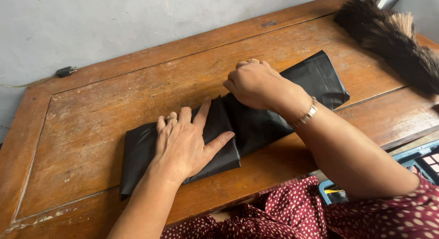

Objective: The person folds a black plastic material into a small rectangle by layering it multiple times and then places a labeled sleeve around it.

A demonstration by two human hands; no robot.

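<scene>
Head view: a long, flat-folded sheet of glossy black plastic, likely a bag (256, 124), lies across a worn brown wooden tabletop with a raised frame border (105, 111). The left hand (183, 145) rests palm down on the near-left half of the black plastic, fingers spread apart and flat, thumb angled out toward the right; nothing is gripped, it only presses. Just beyond its fingertips a raised crease stands where one layer laps over another. The right hand (254, 86) sits up and to the right of the left hand, curled with the knuckles up, fingers tucked together against the plastic; whether they pinch a fold beneath cannot be told. A metal bracelet (305, 114) circles that wrist, and rings show on both hands.

Far to the right of the right hand, at the table's back corner, lies a dark feather duster (393, 38). Well left of the left hand, a black plug with a pale cord (66, 71) lies by the grey wall. Below the right forearm, off the table edge, a blue plastic crate (423, 163) shows.

As a judgement: the slick plastic could slide under the flat left palm, or trapped air could let the crease spring open, leaving the layers skewed.
</scene>
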